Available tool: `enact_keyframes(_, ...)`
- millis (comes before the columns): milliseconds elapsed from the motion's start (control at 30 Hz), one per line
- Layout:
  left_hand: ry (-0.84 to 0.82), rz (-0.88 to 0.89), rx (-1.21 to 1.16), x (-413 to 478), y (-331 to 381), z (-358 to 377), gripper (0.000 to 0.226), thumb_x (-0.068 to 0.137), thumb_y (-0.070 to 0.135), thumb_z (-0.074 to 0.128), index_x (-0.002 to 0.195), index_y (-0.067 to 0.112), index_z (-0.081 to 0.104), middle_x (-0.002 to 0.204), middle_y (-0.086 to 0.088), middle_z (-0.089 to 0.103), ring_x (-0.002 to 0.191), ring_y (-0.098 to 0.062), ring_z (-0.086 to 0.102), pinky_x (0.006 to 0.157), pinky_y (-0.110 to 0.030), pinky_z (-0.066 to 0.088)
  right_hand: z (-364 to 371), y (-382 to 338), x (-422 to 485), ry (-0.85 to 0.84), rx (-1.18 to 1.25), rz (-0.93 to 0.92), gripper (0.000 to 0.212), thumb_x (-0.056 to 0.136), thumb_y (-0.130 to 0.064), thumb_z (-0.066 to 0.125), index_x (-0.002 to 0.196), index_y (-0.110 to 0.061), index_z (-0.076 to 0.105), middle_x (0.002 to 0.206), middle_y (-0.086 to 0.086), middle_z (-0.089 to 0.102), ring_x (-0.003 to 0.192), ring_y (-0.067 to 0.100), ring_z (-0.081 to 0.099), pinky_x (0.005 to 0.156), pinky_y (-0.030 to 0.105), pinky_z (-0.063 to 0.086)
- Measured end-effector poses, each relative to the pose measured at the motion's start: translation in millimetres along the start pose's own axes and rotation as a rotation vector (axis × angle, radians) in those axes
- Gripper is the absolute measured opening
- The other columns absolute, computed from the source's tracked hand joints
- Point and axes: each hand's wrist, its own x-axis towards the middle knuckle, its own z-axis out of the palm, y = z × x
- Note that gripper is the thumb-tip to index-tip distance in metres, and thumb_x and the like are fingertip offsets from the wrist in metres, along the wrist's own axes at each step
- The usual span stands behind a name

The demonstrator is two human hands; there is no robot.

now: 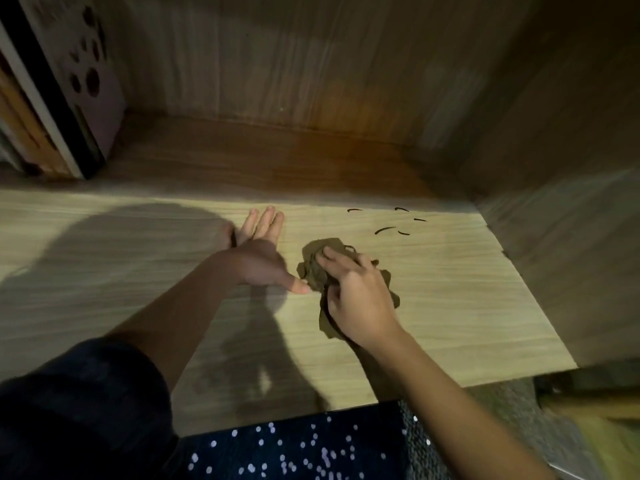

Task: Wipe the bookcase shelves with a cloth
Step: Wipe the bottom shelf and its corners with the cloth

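While the right hand (356, 299) is gripping a bunched brown cloth (313, 263) and pressing it onto the shelf (450, 306) — right of the board's middle — the left hand (259, 258) is lying open, fingers straight, flat on the wood just beside it. Dark curved scraps (384, 230) are lying beyond the cloth. Books (52, 116) are leaning at far left. Judgement: wiping is under way — scraps and the shadowed rear strip are likely still waiting.

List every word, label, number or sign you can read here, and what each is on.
None can be read.
Pale upright book cover, left: dark spots only.
Dark curved marks on the light wooden shelf: not letters.
Crumpled brown cloth: no label shows.
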Motion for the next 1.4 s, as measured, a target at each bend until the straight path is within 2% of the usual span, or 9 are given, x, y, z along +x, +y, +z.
enact_keyframes(200,0.019,-0.021,-0.052,-3.9,3.5,2.6,0.122,0.067,0.056,0.073,0.148,0.025,-0.013,0.153,0.006,-0.026,0.140,-0.015,-0.025,0.109,-0.045,-0.019,-1.2,18.3,60.4,-0.023,-0.033,0.100,0.049,0.090,-0.012,0.049,0.138,-0.021,0.043,0.147,-0.004,0.038,0.132,0.025,0.029,0.110,0.039,0.027)
enact_keyframes(400,0.112,0.015,0.072,-8.4,39.9,7.1,0.110,0.075,0.040,0.071,0.149,0.025,-0.008,0.156,0.007,-0.016,0.143,-0.016,-0.017,0.112,-0.041,-0.013,-1.5,41.9,-36.8,0.134,0.079,0.061,0.050,0.082,-0.001,0.053,0.130,-0.017,0.055,0.136,-0.001,0.052,0.124,0.023,0.042,0.106,0.032,0.031)
enact_keyframes(567,0.077,0.076,0.076,-1.4,80.0,35.1,0.105,0.075,0.054,0.065,0.150,0.022,-0.002,0.156,0.007,-0.017,0.142,-0.014,-0.018,0.114,-0.042,-0.011,-13.4,81.4,14.4,0.068,-0.081,0.268,0.048,0.089,-0.010,0.046,0.137,-0.014,0.045,0.144,0.003,0.042,0.129,0.028,0.035,0.108,0.034,0.029)
enact_keyframes(700,-0.027,0.072,0.073,1.3,87.9,49.4,0.125,0.068,0.064,0.067,0.148,0.017,-0.016,0.152,0.003,-0.028,0.139,-0.014,-0.027,0.110,-0.043,-0.018,-19.9,72.3,25.1,-0.043,-0.085,0.152,0.053,0.089,-0.007,0.043,0.142,-0.012,0.037,0.150,0.003,0.032,0.133,0.029,0.028,0.110,0.033,0.021)
enact_keyframes(800,-0.032,0.080,0.102,2.8,87.0,52.1,0.130,0.065,0.065,0.068,0.145,0.016,-0.022,0.151,0.002,-0.032,0.138,-0.015,-0.030,0.110,-0.044,-0.019,-21.9,78.2,-5.9,-0.030,-0.131,0.004,0.057,0.088,-0.005,0.042,0.143,-0.019,0.036,0.150,-0.004,0.032,0.130,0.025,0.030,0.107,0.030,0.022)
enact_keyframes(933,-0.056,0.065,0.108,2.8,89.0,48.7,0.131,0.066,0.065,0.069,0.145,0.016,-0.024,0.150,0.001,-0.033,0.137,-0.017,-0.031,0.110,-0.046,-0.019,-31.5,92.3,33.0,-0.038,-0.149,0.213,0.048,0.090,-0.008,0.044,0.137,-0.018,0.043,0.145,-0.001,0.041,0.127,0.027,0.033,0.103,0.040,0.031)
enact_keyframes(1100,-0.050,0.084,0.092,3.1,89.1,49.7,0.131,0.066,0.062,0.070,0.144,0.013,-0.024,0.150,-0.001,-0.033,0.137,-0.019,-0.031,0.109,-0.046,-0.020,-17.7,67.9,10.3,-0.040,-0.128,0.091,0.054,0.088,-0.011,0.048,0.141,-0.019,0.040,0.148,-0.005,0.035,0.126,0.026,0.031,0.102,0.038,0.031)
enact_keyframes(1267,-0.068,0.071,0.092,2.7,89.6,46.8,0.131,0.067,0.062,0.070,0.144,0.013,-0.024,0.150,-0.001,-0.033,0.137,-0.020,-0.031,0.109,-0.046,-0.020,-31.0,85.4,50.0,-0.048,-0.155,0.271,0.042,0.090,-0.013,0.048,0.132,-0.019,0.049,0.142,-0.001,0.044,0.131,0.029,0.028,0.104,0.043,0.028)
enact_keyframes(1400,-0.063,0.084,0.094,2.8,88.0,49.7,0.131,0.066,0.062,0.070,0.145,0.013,-0.024,0.150,-0.001,-0.033,0.137,-0.019,-0.031,0.109,-0.047,-0.020,-21.2,60.3,-1.6,-0.040,-0.103,0.114,0.052,0.088,-0.013,0.050,0.138,-0.022,0.043,0.148,-0.007,0.036,0.128,0.026,0.029,0.100,0.038,0.029)
